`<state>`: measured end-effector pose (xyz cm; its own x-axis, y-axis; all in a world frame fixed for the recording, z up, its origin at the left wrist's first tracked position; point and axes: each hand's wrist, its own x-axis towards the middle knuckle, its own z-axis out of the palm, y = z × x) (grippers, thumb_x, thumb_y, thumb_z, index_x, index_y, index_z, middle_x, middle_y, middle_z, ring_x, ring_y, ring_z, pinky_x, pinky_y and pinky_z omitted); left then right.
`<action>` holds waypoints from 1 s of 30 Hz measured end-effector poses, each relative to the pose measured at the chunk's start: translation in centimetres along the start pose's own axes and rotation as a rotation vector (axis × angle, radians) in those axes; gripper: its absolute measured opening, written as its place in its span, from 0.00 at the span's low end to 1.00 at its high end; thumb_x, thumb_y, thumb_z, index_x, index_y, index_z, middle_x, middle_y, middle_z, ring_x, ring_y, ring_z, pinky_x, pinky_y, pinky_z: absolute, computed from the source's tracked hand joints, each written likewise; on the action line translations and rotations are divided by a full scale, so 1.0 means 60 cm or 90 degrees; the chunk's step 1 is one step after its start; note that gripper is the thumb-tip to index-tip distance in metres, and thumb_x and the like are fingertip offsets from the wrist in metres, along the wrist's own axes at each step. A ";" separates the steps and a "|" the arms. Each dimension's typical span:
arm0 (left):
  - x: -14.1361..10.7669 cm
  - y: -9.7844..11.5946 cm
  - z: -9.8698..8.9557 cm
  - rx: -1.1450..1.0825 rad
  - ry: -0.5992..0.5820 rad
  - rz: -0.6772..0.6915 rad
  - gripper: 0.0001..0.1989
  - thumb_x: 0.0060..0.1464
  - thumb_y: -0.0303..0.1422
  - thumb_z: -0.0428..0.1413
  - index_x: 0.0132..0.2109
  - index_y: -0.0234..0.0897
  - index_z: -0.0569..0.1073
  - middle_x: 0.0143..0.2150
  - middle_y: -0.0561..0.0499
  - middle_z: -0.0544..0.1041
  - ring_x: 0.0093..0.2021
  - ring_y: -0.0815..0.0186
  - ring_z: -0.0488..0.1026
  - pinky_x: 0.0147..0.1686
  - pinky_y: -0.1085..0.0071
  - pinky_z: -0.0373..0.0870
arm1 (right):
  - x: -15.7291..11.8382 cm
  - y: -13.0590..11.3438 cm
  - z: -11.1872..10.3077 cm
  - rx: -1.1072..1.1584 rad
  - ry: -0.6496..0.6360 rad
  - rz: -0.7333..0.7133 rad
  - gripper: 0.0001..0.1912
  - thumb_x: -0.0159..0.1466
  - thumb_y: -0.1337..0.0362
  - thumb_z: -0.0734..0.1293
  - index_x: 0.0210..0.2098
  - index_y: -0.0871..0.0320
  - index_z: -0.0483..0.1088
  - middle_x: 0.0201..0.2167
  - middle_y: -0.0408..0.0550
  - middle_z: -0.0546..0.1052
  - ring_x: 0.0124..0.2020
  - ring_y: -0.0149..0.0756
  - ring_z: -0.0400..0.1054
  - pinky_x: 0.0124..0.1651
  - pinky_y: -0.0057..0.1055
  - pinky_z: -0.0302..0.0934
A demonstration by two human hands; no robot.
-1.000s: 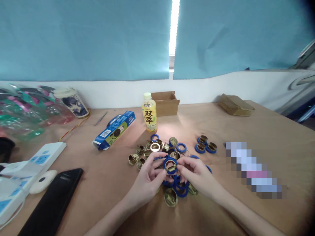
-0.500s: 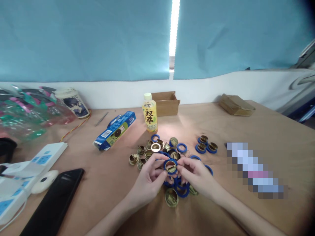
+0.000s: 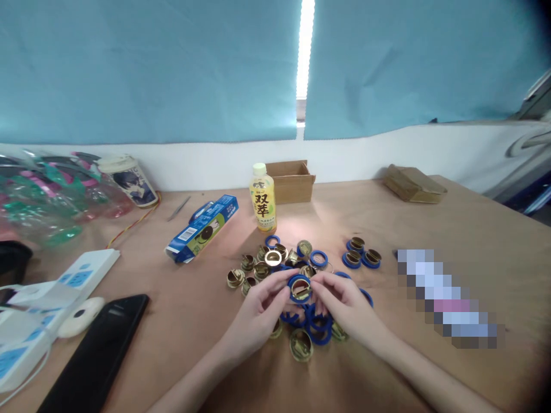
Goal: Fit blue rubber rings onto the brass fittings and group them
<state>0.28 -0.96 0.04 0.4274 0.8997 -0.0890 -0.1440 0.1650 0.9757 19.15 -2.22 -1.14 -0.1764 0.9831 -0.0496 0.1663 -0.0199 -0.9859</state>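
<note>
Between my two hands is a blue ring with a brass-coloured round piece inside it (image 3: 300,288). The fingers of my left hand (image 3: 262,307) pinch its left edge, and those of my right hand (image 3: 344,301) close on its right edge. Under and around my hands lies a loose pile of brass round pieces (image 3: 301,345) and blue rings (image 3: 319,258). To the right, three blue rings with brass pieces set in them (image 3: 371,258) sit in a small group.
Behind the pile stand a yellow drink bottle (image 3: 263,201) and an open cardboard box (image 3: 293,186). A blue carton (image 3: 202,228), a black phone (image 3: 97,353) and a power strip (image 3: 64,292) lie on the left. A brown paper packet (image 3: 414,183) rests at the back right.
The fingers of my left hand have drawn closer together around the ring's left edge. The ring and brass piece remain between both hands, barely shifted.
</note>
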 end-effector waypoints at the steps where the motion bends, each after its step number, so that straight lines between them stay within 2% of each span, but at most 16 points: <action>1: 0.000 0.001 -0.001 0.007 0.006 -0.003 0.18 0.59 0.40 0.59 0.54 0.40 0.76 0.50 0.46 0.81 0.35 0.63 0.80 0.41 0.65 0.78 | -0.001 0.001 0.000 -0.010 0.001 -0.001 0.18 0.68 0.49 0.62 0.32 0.58 0.69 0.23 0.40 0.69 0.23 0.30 0.65 0.26 0.26 0.60; 7: 0.001 0.007 0.001 0.047 0.018 0.011 0.15 0.57 0.38 0.60 0.49 0.38 0.80 0.39 0.48 0.82 0.30 0.65 0.79 0.36 0.67 0.78 | -0.004 -0.001 -0.002 -0.065 0.002 -0.025 0.17 0.69 0.52 0.61 0.31 0.57 0.67 0.24 0.40 0.67 0.24 0.31 0.64 0.26 0.26 0.58; 14: 0.003 -0.004 -0.001 0.051 0.039 -0.005 0.14 0.54 0.37 0.62 0.45 0.35 0.81 0.41 0.46 0.83 0.30 0.64 0.79 0.35 0.67 0.78 | -0.002 -0.004 -0.003 -0.150 0.011 -0.069 0.15 0.68 0.58 0.60 0.28 0.58 0.66 0.21 0.40 0.65 0.23 0.31 0.60 0.25 0.26 0.52; 17: 0.004 -0.008 -0.001 0.039 0.041 -0.013 0.16 0.54 0.37 0.63 0.49 0.36 0.79 0.41 0.46 0.83 0.31 0.63 0.80 0.36 0.65 0.79 | -0.004 -0.004 -0.002 -0.176 0.032 -0.090 0.15 0.70 0.59 0.59 0.28 0.57 0.66 0.21 0.40 0.64 0.22 0.31 0.59 0.23 0.26 0.51; 20: 0.004 -0.014 -0.001 0.019 0.046 -0.022 0.20 0.56 0.40 0.61 0.54 0.37 0.75 0.40 0.47 0.83 0.34 0.60 0.81 0.39 0.62 0.79 | -0.009 -0.007 -0.001 -0.250 0.055 -0.173 0.13 0.71 0.62 0.59 0.32 0.57 0.67 0.24 0.42 0.67 0.24 0.32 0.62 0.26 0.27 0.55; 24: 0.007 -0.023 -0.001 -0.012 0.059 -0.062 0.24 0.57 0.48 0.59 0.53 0.35 0.74 0.39 0.46 0.82 0.36 0.56 0.82 0.42 0.57 0.79 | -0.014 -0.007 -0.001 -0.342 0.065 -0.338 0.06 0.71 0.67 0.59 0.41 0.57 0.68 0.34 0.48 0.72 0.34 0.37 0.68 0.38 0.31 0.63; 27: 0.009 -0.026 -0.002 -0.030 0.053 -0.067 0.27 0.53 0.49 0.61 0.52 0.34 0.73 0.41 0.45 0.82 0.38 0.56 0.81 0.43 0.59 0.77 | -0.013 -0.003 -0.003 -0.374 0.042 -0.384 0.08 0.71 0.69 0.59 0.45 0.56 0.69 0.37 0.50 0.74 0.39 0.39 0.70 0.43 0.34 0.66; 30: 0.009 -0.025 -0.002 -0.029 0.025 -0.022 0.25 0.50 0.44 0.66 0.52 0.36 0.72 0.44 0.46 0.81 0.43 0.57 0.79 0.45 0.62 0.75 | -0.014 -0.002 -0.003 -0.379 -0.001 -0.400 0.11 0.71 0.70 0.59 0.49 0.55 0.69 0.41 0.52 0.76 0.42 0.41 0.71 0.45 0.35 0.67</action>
<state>0.59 -0.68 -1.49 0.3974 0.9083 -0.1305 -0.1706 0.2129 0.9621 19.42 -2.99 -0.98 -0.4081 0.7794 0.4754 0.5179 0.6265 -0.5825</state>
